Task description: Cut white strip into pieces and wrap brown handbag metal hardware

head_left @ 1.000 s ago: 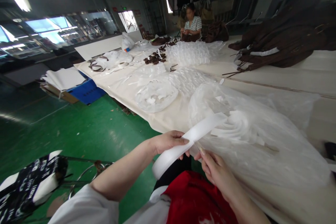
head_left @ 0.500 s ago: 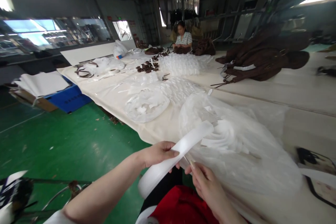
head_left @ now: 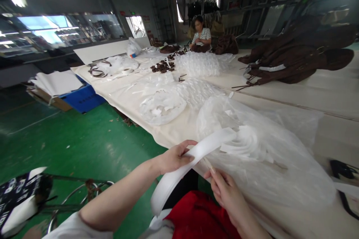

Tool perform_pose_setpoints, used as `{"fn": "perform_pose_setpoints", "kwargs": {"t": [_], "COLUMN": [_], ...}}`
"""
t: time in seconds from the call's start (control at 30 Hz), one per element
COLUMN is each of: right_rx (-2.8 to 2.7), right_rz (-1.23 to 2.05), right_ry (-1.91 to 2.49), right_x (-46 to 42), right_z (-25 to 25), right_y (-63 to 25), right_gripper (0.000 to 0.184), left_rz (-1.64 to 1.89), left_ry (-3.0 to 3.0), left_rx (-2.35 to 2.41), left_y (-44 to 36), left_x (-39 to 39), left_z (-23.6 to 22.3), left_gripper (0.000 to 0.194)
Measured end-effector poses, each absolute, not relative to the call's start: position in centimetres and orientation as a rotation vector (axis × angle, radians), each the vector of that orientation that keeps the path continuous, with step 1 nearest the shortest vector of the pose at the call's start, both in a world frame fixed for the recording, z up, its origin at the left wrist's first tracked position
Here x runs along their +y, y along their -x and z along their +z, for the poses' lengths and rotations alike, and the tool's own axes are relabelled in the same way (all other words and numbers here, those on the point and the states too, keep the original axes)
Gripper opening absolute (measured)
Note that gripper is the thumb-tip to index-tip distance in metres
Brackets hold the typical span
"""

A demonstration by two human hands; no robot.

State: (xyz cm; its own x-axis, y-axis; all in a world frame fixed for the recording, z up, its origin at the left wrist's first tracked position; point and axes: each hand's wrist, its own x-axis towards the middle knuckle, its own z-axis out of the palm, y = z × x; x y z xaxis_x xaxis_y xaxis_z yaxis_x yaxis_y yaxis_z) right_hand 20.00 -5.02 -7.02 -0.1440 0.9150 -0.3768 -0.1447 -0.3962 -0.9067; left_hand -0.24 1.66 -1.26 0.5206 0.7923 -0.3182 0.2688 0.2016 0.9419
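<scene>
With my left hand point(head_left: 174, 158) I am pinching the white strip point(head_left: 208, 145) partway along, thumb on top, the other fingers mostly hidden. With my right hand point(head_left: 226, 186) I am pinching a slim pale tool point(head_left: 208, 163); its tip is lying close by the strip's edge, whether touching I cannot tell. The strip is drooping towards me and reaching over the plastic bag point(head_left: 303, 181), so I am judging it light, bendy, perhaps slippery, best taken flat near its middle. White coils point(head_left: 248, 143) are lying at the bag, on the table point(head_left: 165, 134).
</scene>
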Motion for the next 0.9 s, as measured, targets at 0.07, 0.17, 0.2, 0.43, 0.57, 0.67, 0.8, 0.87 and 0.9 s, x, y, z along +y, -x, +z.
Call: {"fn": "perform_pose_setpoints", "kwargs": {"t": [0.07, 0.17, 0.2, 0.43, 0.57, 0.67, 0.8, 0.87, 0.9], "right_rx": [-0.901, -0.848, -0.841, -0.782, -0.8, -0.837, -0.838, -0.849, -0.858], "right_rz": [1.721, 1.755, 1.761, 1.766, 1.749, 1.747, 1.722, 1.697, 1.688], "right_ry": [1.278, 1.278, 1.282, 1.31, 1.305, 1.282, 1.274, 1.283, 1.288], "right_x": [-5.0, -4.9, -4.9, -4.4, -4.3, -4.3, -4.1, -4.1, -4.1], "right_z": [-6.9, -6.9, -6.9, -6.9, -6.5, -6.4, -6.1, -5.8, -5.7], "right_y": [-19.8, -19.8, -19.8, -20.4, -20.3, -20.0, -19.5, -19.4, -19.3], "right_gripper": [0.053, 0.054, 0.054, 0.053, 0.056, 0.056, 0.055, 0.055, 0.055], "left_rz": [0.465, 0.452, 0.453, 0.5, 0.527, 0.526, 0.506, 0.485, 0.477], "left_ry": [-1.35, -1.272, -1.246, -1.131, -1.1, -1.1, -1.099, -1.096, -1.091], "left_rx": [1.002, 1.006, 1.005, 0.922, 0.831, 0.84, 0.888, 0.871, 0.857], "left_y": [0.4, 0.6, 0.6, 0.8, 0.9, 1.1, 1.2, 1.1, 1.1], "left_x": [1.7, 2.0, 2.2, 3.5, 3.1, 2.8, 2.7, 2.7, 2.7], "left_z": [-1.3, -1.4, -1.5, -1.8, -1.8, -2.1, -2.2, -2.0, -2.0], "left_gripper": [0.05, 0.047, 0.046, 0.054, 0.059, 0.056, 0.048, 0.045, 0.044]}}
